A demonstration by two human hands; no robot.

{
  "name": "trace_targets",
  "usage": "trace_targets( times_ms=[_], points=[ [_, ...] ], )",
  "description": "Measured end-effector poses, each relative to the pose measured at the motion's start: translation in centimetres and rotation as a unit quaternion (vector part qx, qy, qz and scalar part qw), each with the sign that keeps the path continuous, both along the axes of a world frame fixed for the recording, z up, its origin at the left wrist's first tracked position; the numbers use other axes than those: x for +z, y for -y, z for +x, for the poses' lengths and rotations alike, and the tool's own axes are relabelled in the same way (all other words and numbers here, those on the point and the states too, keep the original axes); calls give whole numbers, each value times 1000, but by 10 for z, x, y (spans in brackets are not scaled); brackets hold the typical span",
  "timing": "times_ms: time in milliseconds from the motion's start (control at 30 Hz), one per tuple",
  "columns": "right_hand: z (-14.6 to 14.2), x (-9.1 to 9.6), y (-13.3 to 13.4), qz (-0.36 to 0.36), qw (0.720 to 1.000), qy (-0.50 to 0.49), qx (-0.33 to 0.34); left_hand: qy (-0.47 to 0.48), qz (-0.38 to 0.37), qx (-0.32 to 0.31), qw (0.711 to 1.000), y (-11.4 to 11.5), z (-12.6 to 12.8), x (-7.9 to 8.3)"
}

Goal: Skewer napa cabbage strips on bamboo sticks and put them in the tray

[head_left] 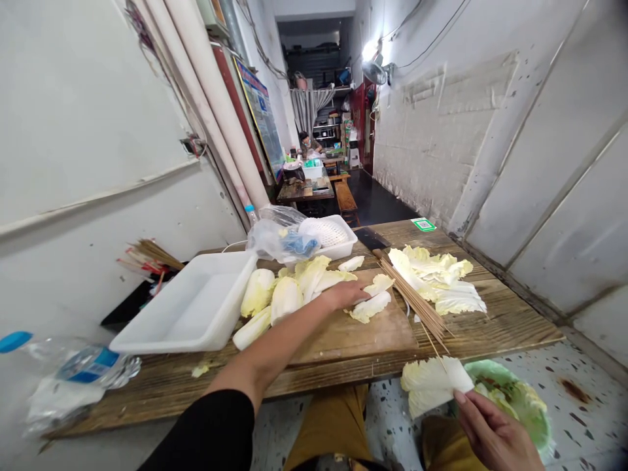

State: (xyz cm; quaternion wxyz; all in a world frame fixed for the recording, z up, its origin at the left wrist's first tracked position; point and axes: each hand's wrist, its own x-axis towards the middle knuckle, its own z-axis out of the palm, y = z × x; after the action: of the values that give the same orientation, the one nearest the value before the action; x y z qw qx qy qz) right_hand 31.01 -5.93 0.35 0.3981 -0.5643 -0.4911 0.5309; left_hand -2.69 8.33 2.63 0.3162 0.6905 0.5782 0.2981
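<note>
Reaching across the worn wooden table (pixel 520 324), the left hand (pixel 345 294) meets small yellow-white cabbage leaves (pixel 373 305) on a brown wooden board (pixel 363 337); whether its fingers close, I can't tell. The right hand (pixel 498 428) pinches a broad pale cabbage leaf (pixel 430 391) off the near edge. Between the board and a yellow-white leaf pile (pixel 434 275) lies a bundle of thin tan wooden skewers (pixel 415 294). Uncut-looking pale cabbages (pixel 286 299) crowd the board's left, beside a large white rectangular plastic tray (pixel 193 306). Farther back, a smaller white plastic tub (pixel 341 250) holds a white perforated item (pixel 324 230). A pale-green bucket (pixel 490 367) below contains leaf scraps (pixel 500 400).
</note>
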Motion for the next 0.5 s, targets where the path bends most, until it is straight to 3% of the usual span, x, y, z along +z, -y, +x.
trace_targets(
  times_ms=[133,233,500],
  points=[
    [3,1,1,-29,999,-16,26,-40,9,-82,996,-2,-8,5],
    [3,4,6,-10,1000,-10,21,-53,23,-123,991,-1,-15,9],
    [4,9,11,-15,998,29,49,-65,54,-194,977,-13,-23,11]
  ],
)
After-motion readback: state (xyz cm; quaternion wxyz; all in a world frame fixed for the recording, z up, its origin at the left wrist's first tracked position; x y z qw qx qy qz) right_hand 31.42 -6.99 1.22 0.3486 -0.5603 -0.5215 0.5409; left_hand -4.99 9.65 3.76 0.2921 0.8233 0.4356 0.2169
